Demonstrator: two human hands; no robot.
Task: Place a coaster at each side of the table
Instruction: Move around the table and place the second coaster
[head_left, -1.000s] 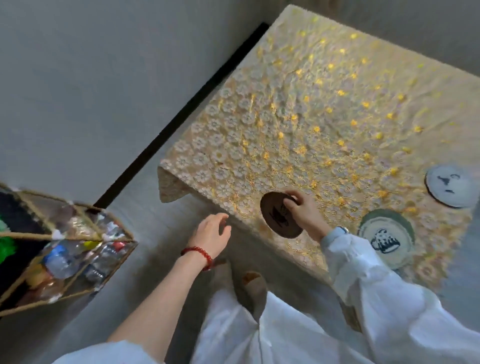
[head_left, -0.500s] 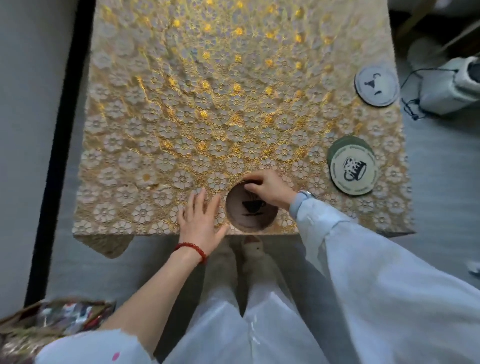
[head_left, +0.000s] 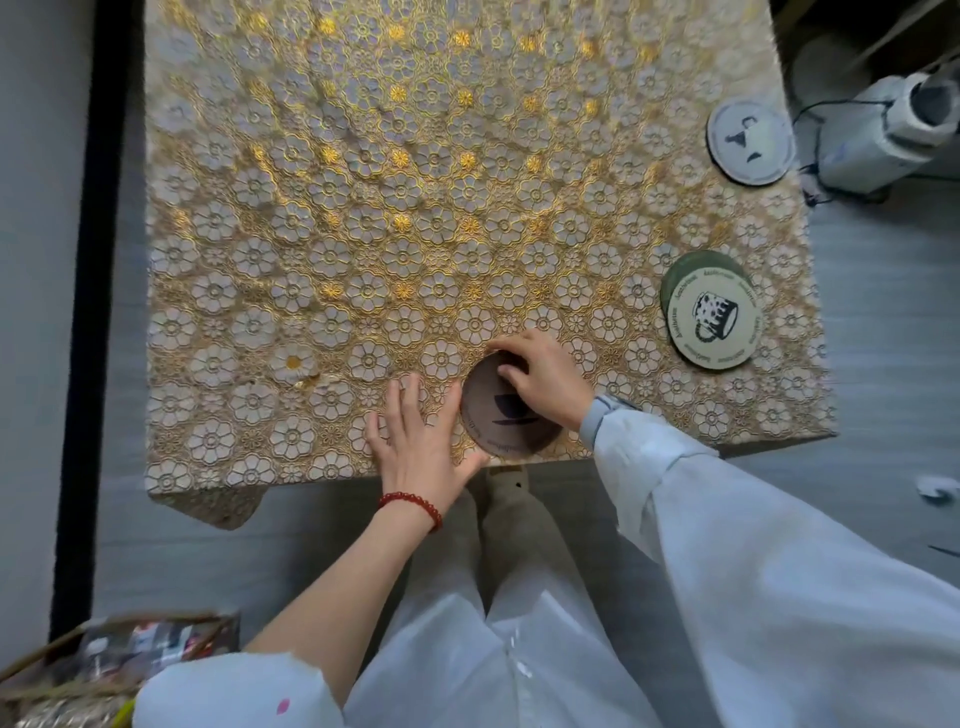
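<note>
Right hand (head_left: 540, 382) fingers (head_left: 511, 371) press brown coaster (head_left: 506, 413); left hand (head_left: 421, 441) flat.

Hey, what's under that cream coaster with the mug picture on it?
A green coaster lies under the cream coaster, showing only as a crescent at the upper left edge. Its face is covered, and whether more coasters sit below it cannot be seen.

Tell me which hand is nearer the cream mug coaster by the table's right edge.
Right. The right hand rests on the brown coaster, left of the mug coaster; the left hand lies flat farther left.
</note>
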